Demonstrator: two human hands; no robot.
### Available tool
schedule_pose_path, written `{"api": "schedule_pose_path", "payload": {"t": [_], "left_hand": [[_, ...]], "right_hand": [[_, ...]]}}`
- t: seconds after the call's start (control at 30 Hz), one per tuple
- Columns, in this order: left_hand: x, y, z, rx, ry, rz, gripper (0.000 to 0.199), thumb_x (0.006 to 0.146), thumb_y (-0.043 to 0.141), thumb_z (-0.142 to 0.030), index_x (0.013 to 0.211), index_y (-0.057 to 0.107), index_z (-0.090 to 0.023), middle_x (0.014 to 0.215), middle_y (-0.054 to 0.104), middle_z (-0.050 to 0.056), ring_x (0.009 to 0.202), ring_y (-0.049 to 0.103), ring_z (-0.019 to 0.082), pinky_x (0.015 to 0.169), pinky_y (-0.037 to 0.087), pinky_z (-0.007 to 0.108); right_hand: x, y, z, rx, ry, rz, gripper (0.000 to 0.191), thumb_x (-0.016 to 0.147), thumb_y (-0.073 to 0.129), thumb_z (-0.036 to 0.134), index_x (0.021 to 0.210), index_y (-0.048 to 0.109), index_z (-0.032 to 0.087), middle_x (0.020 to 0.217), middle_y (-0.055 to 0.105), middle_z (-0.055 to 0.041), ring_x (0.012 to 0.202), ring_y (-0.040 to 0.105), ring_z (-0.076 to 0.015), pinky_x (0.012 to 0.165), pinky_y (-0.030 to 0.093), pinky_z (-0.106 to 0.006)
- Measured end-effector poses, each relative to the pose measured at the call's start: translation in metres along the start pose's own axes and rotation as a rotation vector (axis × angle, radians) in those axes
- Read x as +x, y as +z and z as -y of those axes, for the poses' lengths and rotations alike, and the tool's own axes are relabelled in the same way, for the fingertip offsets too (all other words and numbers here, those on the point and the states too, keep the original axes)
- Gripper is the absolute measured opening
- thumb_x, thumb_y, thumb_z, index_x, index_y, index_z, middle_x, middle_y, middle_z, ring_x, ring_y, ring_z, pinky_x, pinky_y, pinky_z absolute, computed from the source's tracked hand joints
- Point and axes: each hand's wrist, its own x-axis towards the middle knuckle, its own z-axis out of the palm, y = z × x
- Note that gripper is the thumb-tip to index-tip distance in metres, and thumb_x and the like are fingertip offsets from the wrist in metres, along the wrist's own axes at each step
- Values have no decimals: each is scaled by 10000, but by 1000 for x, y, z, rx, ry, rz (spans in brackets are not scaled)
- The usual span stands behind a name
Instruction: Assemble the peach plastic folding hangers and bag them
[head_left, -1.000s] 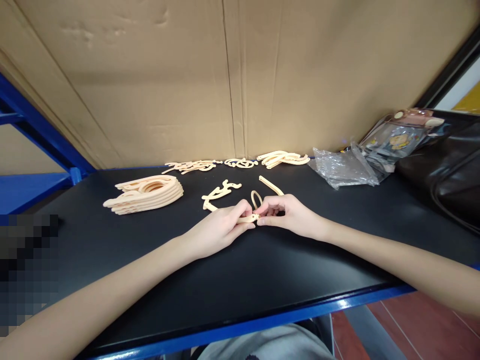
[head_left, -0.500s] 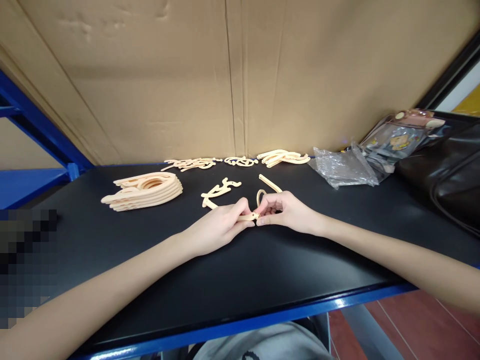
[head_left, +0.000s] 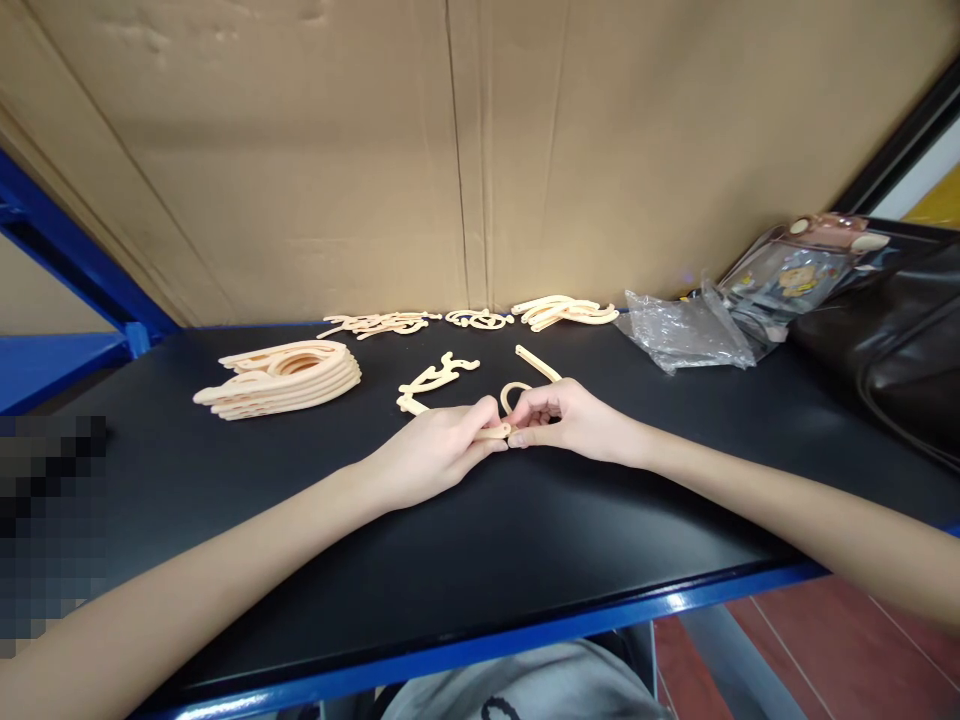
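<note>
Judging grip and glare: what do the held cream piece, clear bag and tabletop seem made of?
Held cream piece: likely moulded plastic, satin, from its even colour and smooth surface; wood isn't ruled out.
Clear bag: thin, glossy plastic film, see-through and crinkled.
Tabletop: smooth black, softly reflective; laminate or coated metal, unclear.

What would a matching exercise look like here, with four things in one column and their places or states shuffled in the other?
Things
1. Left hand
2. Stacked cream pieces
3. Clear plastic wrapping
4. Cardboard

Places or states
A. Crumpled, on the right side of the table
B. Upright behind the table
C. Gripping a cream strip
D. Layered, on the table's left side

Pairs: 1-C, 2-D, 3-A, 4-B
</note>
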Motion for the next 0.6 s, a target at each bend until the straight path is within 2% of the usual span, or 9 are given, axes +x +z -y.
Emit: {"api": "schedule_pose_path", "payload": {"t": [0.13,0.27,0.33,0.43,0.6], "left_hand": [[0,1,-1,101,28,-55,164,963,404,-336,869,427,-204,806,620,-9,672,591,151,554,379,238],[0,0,-1,191,51,-139,133,946,452,-322,889,464,-203,830,618,-14,718,589,147,577,384,234],[0,1,0,166,53,-156,76,935,478,-287,947,486,-213,906,626,-23,780,598,135,621,402,226],[1,1,2,108,47,-158,109,927,486,-245,1034,491,-226,996,621,-30,829,598,119,674,420,217],[0,1,2,111,63,-151,94,926,472,-210,1015,503,-218,994,602,-20,834,580,120,691,420,220]], "right_hand": [[-2,0,2,-107,-71,5,161,809,651,305,854,631,151,794,611,0,700,569,-107,637,448,-239],[-6,2,7,-236,-105,-38,258,847,607,272,1080,534,188,808,607,14,728,563,-111,644,451,-236],[-7,3,8,-266,-118,-44,319,855,599,274,1148,492,206,817,610,18,731,565,-112,650,459,-235],[-9,2,6,-321,-131,-46,344,860,597,271,1179,481,216,817,614,23,701,559,-105,641,457,-227],[-11,1,4,-514,-154,-106,346,868,593,269,1195,488,236,808,619,39,680,550,-99,658,436,-231]]}}
